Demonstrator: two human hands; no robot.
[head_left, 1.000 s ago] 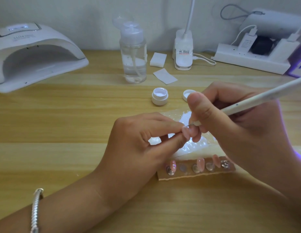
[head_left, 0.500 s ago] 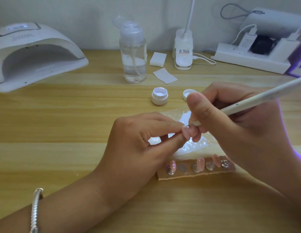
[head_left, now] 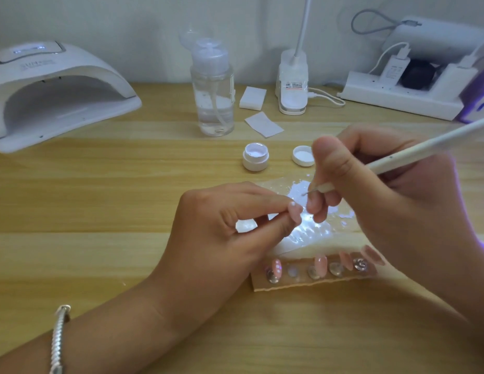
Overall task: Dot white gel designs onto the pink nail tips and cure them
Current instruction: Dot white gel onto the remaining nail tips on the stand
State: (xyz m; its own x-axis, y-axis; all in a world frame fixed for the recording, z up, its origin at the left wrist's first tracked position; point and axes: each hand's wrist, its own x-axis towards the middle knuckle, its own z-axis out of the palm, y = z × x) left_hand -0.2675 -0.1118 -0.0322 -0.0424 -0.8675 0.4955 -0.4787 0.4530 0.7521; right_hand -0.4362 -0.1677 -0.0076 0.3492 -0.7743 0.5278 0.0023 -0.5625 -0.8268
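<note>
Fingers (head_left: 262, 203) of the left hand (head_left: 222, 233) pinch a pink nail tip (head_left: 295, 213) between thumb and forefinger, holding it just above a glossy palette sheet (head_left: 311, 228) smeared with white gel. One white dot shows at the tip's upper end. The right hand (head_left: 384, 206) grips a white dotting pen (head_left: 413, 155) in a writing hold, its fingers curled round the shaft; the pen's fine metal point hangs just beside the held tip, up and to its right, not touching it.

Just in front of the sheet lies a cardboard strip (head_left: 313, 284) carrying a row of pink nail tips (head_left: 320, 263) and clear mounts, one tip at the left end already dotted white. An open white gel pot (head_left: 255, 157) and its lid (head_left: 303, 155) stand behind the sheet on the wooden bench (head_left: 100, 211).

A white curing lamp (head_left: 54, 95) sits at the far left, well apart from the hands. A clear pump bottle (head_left: 212, 95), two white wipes (head_left: 253, 97), a desk lamp base (head_left: 292, 85) and a power strip (head_left: 397, 101) line the back edge. A silver bracelet (head_left: 58, 338) circles the left wrist.
</note>
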